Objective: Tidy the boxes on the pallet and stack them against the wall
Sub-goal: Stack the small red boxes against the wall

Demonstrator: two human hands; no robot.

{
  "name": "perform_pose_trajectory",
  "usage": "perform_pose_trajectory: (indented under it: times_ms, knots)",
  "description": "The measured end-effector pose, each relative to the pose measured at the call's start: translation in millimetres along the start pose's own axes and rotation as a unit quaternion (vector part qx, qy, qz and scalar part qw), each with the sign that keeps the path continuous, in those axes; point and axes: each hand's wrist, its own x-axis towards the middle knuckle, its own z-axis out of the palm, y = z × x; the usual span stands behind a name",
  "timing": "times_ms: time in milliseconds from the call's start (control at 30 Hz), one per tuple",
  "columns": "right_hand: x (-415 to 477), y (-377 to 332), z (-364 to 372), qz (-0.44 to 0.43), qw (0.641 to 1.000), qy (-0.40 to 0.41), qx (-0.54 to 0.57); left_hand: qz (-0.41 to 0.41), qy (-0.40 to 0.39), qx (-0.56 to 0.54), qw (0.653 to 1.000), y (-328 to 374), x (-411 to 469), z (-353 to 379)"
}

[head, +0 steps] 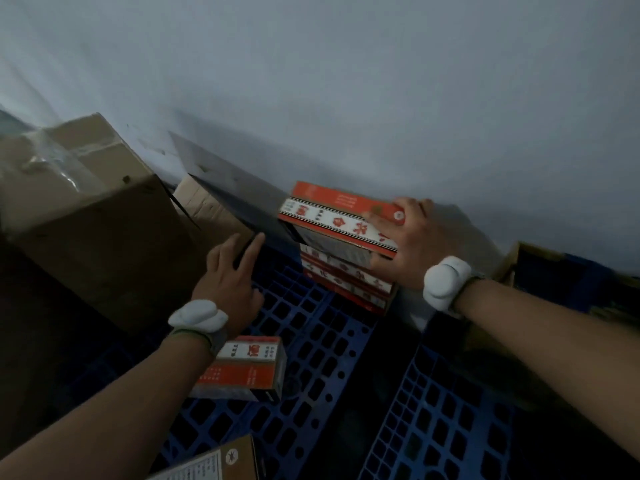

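Note:
A stack of red-and-white printed boxes (pixel 346 271) stands on the blue plastic pallet (pixel 322 344) against the pale wall (pixel 346 81). My right hand (pixel 405 244) grips the right end of the top red box (pixel 332 216), which sits slightly askew on the stack. My left hand (pixel 232 275) hovers left of the stack with fingers spread, holding nothing, close to a dark flat box (pixel 256 209). Another red-and-white box (pixel 249 368) lies on the pallet under my left wrist. Both wrists wear white bands.
A large brown carton (pixel 100 216) with clear tape fills the left side, with a smaller tan carton (pixel 204 202) behind it. A printed box corner (pixel 214 462) pokes in at the bottom edge. An open carton (pixel 540 268) sits at the right. A second pallet section (pixel 443 420) lies lower right.

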Motion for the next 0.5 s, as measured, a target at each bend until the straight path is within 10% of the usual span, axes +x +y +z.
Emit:
perform_pose_trajectory:
  times_ms: [133, 500]
  knots:
    - [-2.5, 33.6, 22.4, 0.1, 0.984, -0.127, -0.079, 0.002, -0.031, 0.008, 0.999, 1.5, -7.0, 9.9]
    - [6.2, 24.8, 58.9, 0.12, 0.973, -0.153, -0.127, 0.016, -0.116, 0.062, 0.991, 0.6, -5.7, 26.9]
